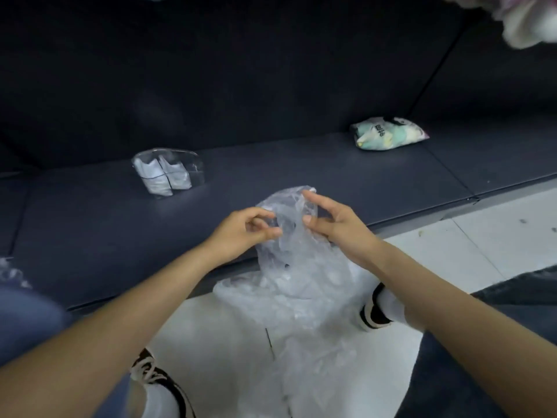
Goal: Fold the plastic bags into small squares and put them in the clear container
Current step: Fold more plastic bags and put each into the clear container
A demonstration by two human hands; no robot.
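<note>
A crumpled translucent plastic bag (301, 276) hangs in front of me, its lower part trailing down over the white floor. My left hand (247, 229) pinches the bag's top edge from the left with curled fingers. My right hand (334, 220) grips the same top edge from the right, between thumb and fingers. The clear container (170, 171) stands on the dark cushion up and to the left of my hands, with folded white bags inside it.
A dark padded bench (301, 164) runs across the view with a dark backrest behind. A colourful printed pouch (388, 133) lies on it at the right. My shoes (376, 309) and the white tiled floor (482, 236) are below. More crumpled plastic (10, 271) lies at the left edge.
</note>
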